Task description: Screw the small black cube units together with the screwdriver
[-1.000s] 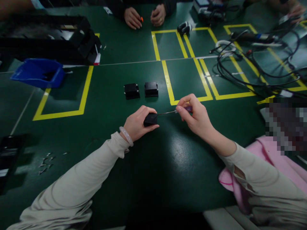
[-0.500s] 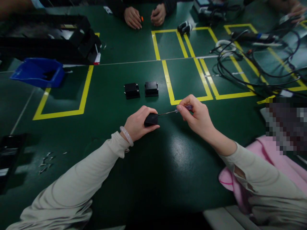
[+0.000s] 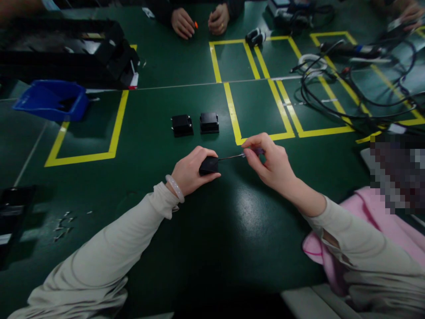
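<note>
My left hand (image 3: 193, 170) is closed around a small black box (image 3: 209, 165), thumb on the near side and fingers over the far side. A screwdriver (image 3: 231, 157) lies nearly level, its thin shaft reaching the box's right end; the exact contact at the tip is too small to make out. Thumb and fingers of my right hand (image 3: 270, 161) pinch its purplish clear handle, which they partly cover. Beyond my hands stand two similar black boxes side by side, a left box (image 3: 182, 125) and a right box (image 3: 209, 122), with small shiny metal bits at their sides.
At the left are a blue bin (image 3: 53, 99), a large black tray (image 3: 66, 53) and scattered small screws (image 3: 62, 226). Cables (image 3: 358, 110) sprawl at the right, and pink cloth (image 3: 361, 221) lies under my right forearm. Across the table rest another person's hands (image 3: 217, 20).
The fingers of my right hand have shifted on the screwdriver handle, the index finger now stretched further forward. My left hand and the box have stayed in place.
</note>
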Available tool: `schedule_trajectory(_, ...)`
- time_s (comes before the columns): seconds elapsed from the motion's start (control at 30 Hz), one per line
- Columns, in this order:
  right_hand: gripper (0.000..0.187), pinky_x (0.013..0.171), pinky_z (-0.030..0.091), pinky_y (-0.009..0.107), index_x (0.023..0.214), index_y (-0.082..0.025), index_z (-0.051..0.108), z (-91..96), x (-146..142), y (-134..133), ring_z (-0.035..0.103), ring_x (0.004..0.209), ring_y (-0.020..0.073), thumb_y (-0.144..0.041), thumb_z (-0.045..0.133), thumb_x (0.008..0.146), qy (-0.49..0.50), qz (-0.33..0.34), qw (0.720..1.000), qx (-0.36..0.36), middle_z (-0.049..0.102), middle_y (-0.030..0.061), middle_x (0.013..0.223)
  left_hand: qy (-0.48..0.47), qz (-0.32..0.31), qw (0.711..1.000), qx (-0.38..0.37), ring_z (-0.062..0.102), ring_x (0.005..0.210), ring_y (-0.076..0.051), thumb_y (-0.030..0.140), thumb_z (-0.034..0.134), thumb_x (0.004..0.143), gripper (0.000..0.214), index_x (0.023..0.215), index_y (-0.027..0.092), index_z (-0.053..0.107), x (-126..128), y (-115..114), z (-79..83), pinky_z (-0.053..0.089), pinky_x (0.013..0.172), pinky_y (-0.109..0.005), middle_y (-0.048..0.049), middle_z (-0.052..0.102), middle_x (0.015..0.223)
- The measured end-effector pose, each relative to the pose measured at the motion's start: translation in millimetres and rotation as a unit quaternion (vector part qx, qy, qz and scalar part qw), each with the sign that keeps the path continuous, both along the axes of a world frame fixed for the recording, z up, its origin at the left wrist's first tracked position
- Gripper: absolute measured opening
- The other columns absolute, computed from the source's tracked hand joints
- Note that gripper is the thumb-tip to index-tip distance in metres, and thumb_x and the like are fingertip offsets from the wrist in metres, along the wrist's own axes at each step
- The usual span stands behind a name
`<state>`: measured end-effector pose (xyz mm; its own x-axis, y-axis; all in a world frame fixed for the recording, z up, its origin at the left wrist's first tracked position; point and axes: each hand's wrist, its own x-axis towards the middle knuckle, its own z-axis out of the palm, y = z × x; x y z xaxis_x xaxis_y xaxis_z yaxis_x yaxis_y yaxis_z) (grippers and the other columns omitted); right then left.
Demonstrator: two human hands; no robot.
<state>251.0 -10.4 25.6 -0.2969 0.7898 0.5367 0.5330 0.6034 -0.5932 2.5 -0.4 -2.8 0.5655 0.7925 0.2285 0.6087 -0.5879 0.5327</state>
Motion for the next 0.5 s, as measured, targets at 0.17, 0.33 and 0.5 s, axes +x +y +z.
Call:
schedule_trajectory(0.17,0.006,0.058,0.042,0.022,0.091,-0.022,0.056,0.4,0.5,-1.1,0.057,0.060,0.0095,-0.025,0.055,0.095,-0.016,0.007,1.000,-0.004,0.061,-0.0026,0.073,0.004,0.002,1.000,-0.005,0.061,0.100,-0.022,0.040,0.072,0.086,0.040,0.115,0.019,0.055,0.5,0.3,0.2,0.051,0.087,-0.036,-0.0064,0.060,0.110)
schedule_trajectory(0.33,0.007,0.063,0.045,0.025,0.101,-0.022,0.057,2.4,-0.8,-0.3,0.060,0.068,0.0114,-0.023,0.052,0.095,-0.004,0.001,1.000,-0.024,0.063,0.0006,0.085,0.005,0.003,1.000,-0.008,0.061,0.100,-0.022,0.041,0.072,0.086,0.039,0.115,0.020,0.054,0.2,1.0,0.7,0.052,0.087,-0.037,-0.0065,0.061,0.110)
schedule_trajectory(0.5,0.004,0.060,0.043,0.024,0.096,-0.021,0.055,3.1,0.0,0.6,0.057,0.061,0.0100,-0.025,0.053,0.096,0.013,0.005,0.999,-0.049,0.060,-0.0016,0.078,0.008,0.005,1.000,-0.008,0.062,0.100,-0.022,0.040,0.072,0.086,0.039,0.115,0.020,0.055,0.3,0.7,0.9,0.052,0.088,-0.037,-0.0065,0.061,0.110)
